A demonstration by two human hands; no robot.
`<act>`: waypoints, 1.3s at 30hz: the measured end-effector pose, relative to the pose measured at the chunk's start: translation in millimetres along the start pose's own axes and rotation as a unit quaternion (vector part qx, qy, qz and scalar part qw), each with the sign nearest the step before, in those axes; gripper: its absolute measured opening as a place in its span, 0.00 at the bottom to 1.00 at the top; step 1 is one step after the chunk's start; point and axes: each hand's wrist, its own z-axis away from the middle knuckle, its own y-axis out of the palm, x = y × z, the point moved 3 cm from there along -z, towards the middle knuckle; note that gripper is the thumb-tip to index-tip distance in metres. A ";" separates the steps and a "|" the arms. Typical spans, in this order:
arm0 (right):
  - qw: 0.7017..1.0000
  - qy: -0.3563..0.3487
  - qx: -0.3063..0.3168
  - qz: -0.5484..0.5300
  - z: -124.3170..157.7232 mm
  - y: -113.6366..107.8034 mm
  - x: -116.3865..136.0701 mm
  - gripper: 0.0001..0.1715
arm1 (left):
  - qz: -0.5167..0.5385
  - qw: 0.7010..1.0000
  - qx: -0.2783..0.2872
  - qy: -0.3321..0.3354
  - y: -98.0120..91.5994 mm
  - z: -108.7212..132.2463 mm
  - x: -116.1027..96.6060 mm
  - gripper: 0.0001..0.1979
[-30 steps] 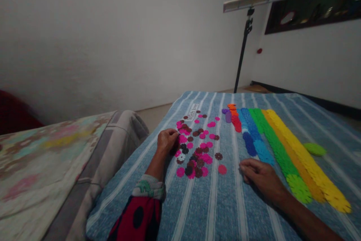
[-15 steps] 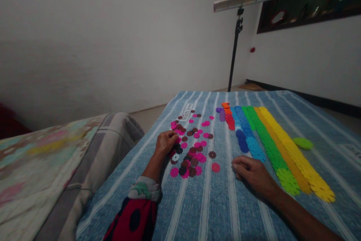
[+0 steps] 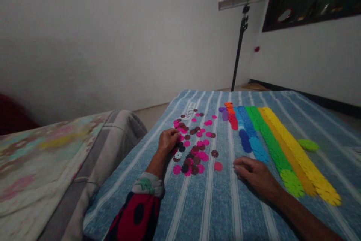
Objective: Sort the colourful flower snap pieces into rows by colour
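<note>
At the left edge of a scattered pile of flower-shaped plastic discs (image 3: 203,155) is my left hand (image 3: 168,140), its fingers pinched together. Pink, brown and black discs lie around its fingertips, and what they hold, if anything, is hidden. A pale white-blue disc (image 3: 178,155) lies just below that hand. My right hand (image 3: 252,173) rests over the striped cloth with its fingers curled closed, and no disc shows in them. Close beyond it are overlapping discs in rows: light blue (image 3: 258,150), dark blue (image 3: 244,141), green (image 3: 267,141), orange-yellow (image 3: 293,164) and yellow (image 3: 299,143).
Shorter groups of red (image 3: 232,121), orange (image 3: 228,104) and purple (image 3: 225,114) discs lie at the far side. A lone coral disc (image 3: 218,166) sits between my hands. Green discs (image 3: 308,144) lie at right. A covered surface (image 3: 70,158) stands left; a lamp stand (image 3: 238,53) rises behind.
The view has shifted slightly, so most things appear a little further right. Both hands keep nearly the same places and closed shapes; no disc has visibly moved.
</note>
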 end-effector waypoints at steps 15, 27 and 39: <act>1.000 0.003 0.003 0.008 2.4 -0.5 -5.0 0.14 | 0.057 0.998 0.013 -0.001 7.0 2.4 4.9 0.08; 0.999 0.006 0.014 0.032 3.1 -1.4 -8.1 0.15 | 0.000 0.971 0.221 0.087 31.4 23.2 -38.2 0.13; 0.999 0.001 0.018 0.039 2.2 -0.7 -15.1 0.15 | -0.059 0.968 0.232 0.072 34.0 25.3 -37.8 0.04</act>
